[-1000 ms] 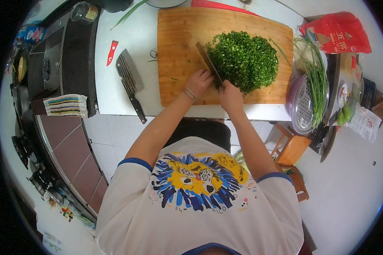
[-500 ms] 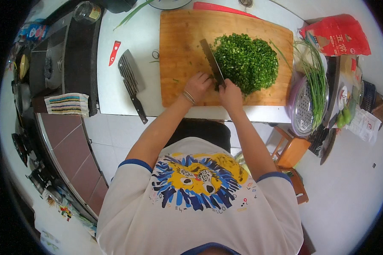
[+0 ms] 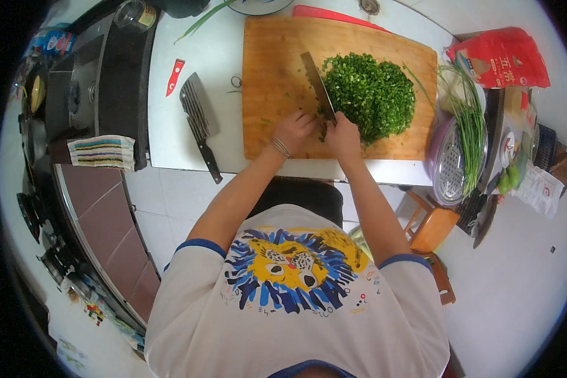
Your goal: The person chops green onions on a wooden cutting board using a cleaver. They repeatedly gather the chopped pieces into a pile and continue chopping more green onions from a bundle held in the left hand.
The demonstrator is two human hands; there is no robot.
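On the wooden cutting board (image 3: 274, 57) lies a large heap of chopped green chives (image 3: 370, 97). My right hand (image 3: 344, 137) is wrapped round the handle of a kitchen knife (image 3: 318, 88), whose long blade points away from me along the heap's left side. Close to the left of the blade, my left hand (image 3: 296, 131) rests low over the board with fingers bent together. Whatever it pinches is hidden. Small green bits show between the two hands. Whole chives (image 3: 467, 135) hang over a strainer basket (image 3: 450, 167) right of the board.
Left of the board lie a slotted turner (image 3: 198, 123) and a red-handled tool (image 3: 175, 77). A red bag (image 3: 503, 58) stands at the far right. Beyond the board are a red flat item (image 3: 340, 16) and part of a bowl (image 3: 258, 5). A striped cloth (image 3: 101, 153) hangs at left.
The whole view has shifted slightly. Both hands and the knife keep nearly the same place on the board, and the heap looks much the same.
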